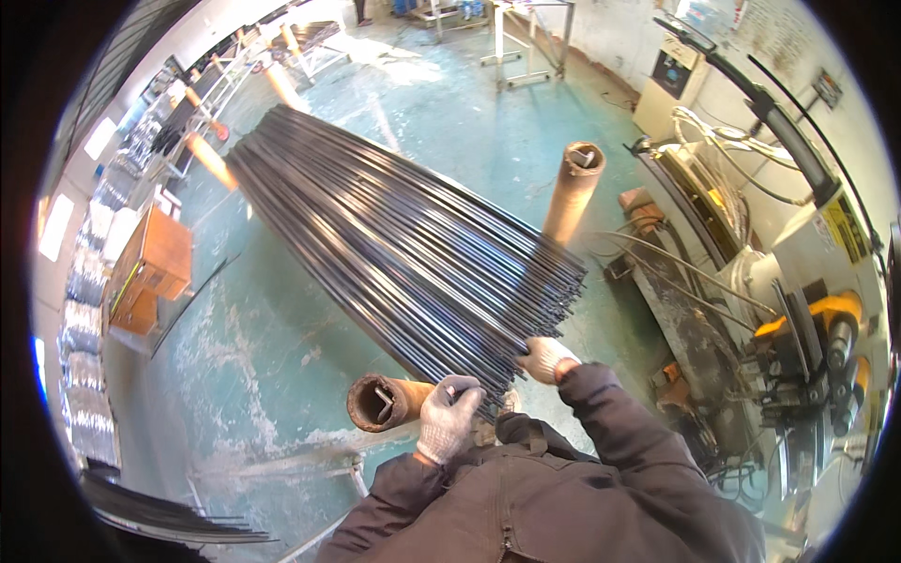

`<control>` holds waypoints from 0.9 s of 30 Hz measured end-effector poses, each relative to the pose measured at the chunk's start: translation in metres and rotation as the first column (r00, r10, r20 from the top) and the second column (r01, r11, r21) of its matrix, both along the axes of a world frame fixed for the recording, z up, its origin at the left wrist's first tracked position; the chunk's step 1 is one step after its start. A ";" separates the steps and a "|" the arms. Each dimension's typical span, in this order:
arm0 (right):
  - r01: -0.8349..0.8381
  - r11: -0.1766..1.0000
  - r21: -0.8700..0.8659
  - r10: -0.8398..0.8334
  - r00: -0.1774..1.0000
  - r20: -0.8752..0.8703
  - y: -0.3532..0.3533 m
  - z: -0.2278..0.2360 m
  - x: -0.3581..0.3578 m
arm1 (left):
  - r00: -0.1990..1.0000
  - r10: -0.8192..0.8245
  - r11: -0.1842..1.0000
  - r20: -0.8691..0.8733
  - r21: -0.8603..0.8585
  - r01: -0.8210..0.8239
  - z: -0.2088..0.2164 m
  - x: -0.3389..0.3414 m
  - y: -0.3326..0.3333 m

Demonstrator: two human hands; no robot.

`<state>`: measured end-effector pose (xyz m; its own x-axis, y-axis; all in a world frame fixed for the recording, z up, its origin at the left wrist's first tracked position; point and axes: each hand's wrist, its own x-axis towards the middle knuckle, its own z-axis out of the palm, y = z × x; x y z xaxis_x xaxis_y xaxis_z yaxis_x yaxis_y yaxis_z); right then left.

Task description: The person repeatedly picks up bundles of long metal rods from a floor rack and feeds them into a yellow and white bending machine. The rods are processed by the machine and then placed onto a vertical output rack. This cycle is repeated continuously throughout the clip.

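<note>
A long stack of dark, shiny metal rods (375, 225) stretches away from me, its uneven near ends just in front of my body. My right hand (546, 360), in a whitish knit glove, is closed at the near right ends of the stack, around a rod. At the near left corner my left hand (449, 418), gloved too, has its fingers curled in. Whatever it pinches is too small to make out. Beside that hand, a brown cardboard tube (380, 403) sleeves a post of the rack; another cardboard tube (572, 192) stands at the stack's right side.
A machine with hoses, a black arm and yellow-orange parts (826, 319) fills the right side. A wooden cabinet (155, 267) stands on the green floor (235, 375) at left. More thin rods (169, 511) lie at lower left. A white metal frame (526, 47) stands far off.
</note>
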<state>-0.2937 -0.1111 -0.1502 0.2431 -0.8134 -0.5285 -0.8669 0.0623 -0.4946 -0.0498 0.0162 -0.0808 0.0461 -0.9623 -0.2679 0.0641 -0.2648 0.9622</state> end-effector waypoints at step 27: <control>0.643 0.397 -0.655 -0.903 0.147 -0.403 0.577 0.042 -0.460 | 0.654 -0.018 0.990 -0.757 0.076 0.115 0.127 -0.224 -0.129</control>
